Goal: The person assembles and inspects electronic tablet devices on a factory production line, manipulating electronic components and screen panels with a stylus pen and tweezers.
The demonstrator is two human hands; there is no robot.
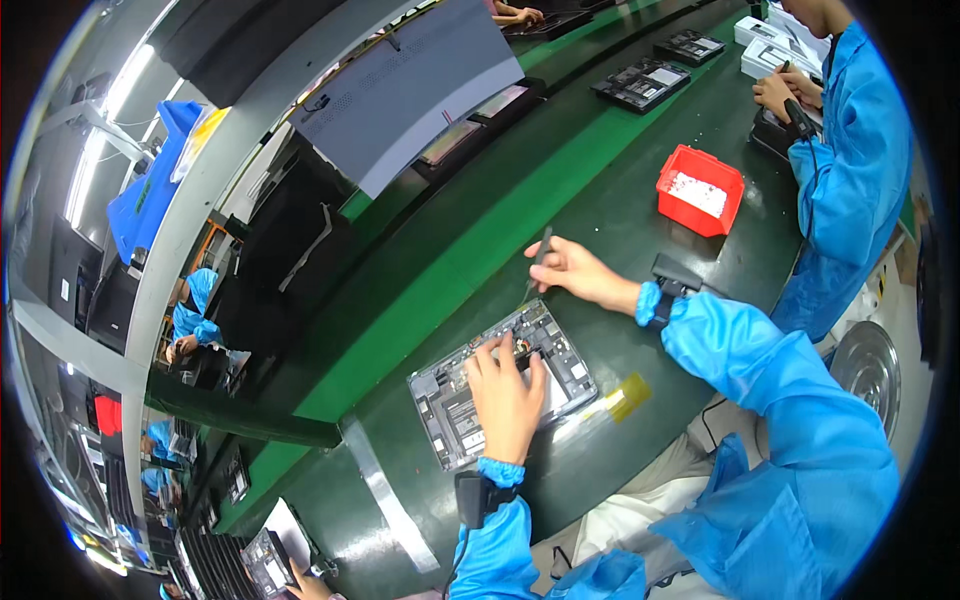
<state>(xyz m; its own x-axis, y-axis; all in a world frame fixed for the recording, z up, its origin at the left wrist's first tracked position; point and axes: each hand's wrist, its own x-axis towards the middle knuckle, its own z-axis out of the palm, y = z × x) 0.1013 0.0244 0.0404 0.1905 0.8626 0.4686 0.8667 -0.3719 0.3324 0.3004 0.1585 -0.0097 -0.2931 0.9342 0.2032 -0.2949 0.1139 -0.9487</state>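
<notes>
Laptop (455, 405), cover off and inner parts bared, lies on the green desk (590, 205) directly under the left grip (507, 395). That grip's fingers are loosely curved and part-spread, tips down among the inner parts; whether they pinch something small, I can't make out. Up and right of it, the right grip (585, 275) is closed on a thin dark tool (543, 245), slanting down to the laptop's far edge.

For good work here, I'd press lightly with the left fingertips, off the fine wires, and guide the tool with small finger moves rather than the whole arm.

Yellow tape (628, 398) sits just beside the laptop, right of the left grip, with the desk's near edge not far beyond. To that grip's lower left, a clear strip (385, 490) runs across the desk. Swinging the right grip outward calls for care: a red bin (727, 208) of small white bits stands beyond it, and farther right a co-worker (850, 150) leans in.
</notes>
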